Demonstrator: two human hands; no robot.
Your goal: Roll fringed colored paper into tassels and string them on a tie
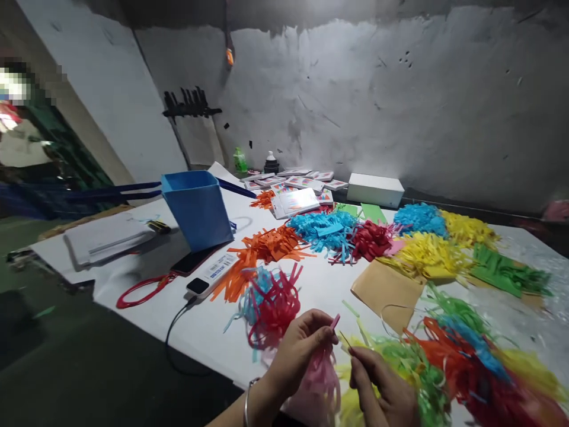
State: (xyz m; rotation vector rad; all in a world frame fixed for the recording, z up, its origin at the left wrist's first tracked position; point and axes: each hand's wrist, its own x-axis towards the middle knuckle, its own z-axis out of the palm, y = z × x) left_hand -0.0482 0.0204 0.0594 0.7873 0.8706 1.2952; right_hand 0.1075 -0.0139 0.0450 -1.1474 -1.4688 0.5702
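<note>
Left hand [306, 341] pinches pink tassel [322, 379], right hand [382, 385] needle [345, 338], apart; red bunch [480, 370] at four o'clock seemingly strung, yellow pile [422, 255] at three likely left.

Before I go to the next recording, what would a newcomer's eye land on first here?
Probably the bright heaps of fringed, paper-like strips in orange, blue, red and yellow, spread across the white tabletop. A tall, tapered blue container sits left of them. Nearest the camera, the left hand pinches a pink fringed tassel; the right hand holds a thin, needle-like tool.
</note>
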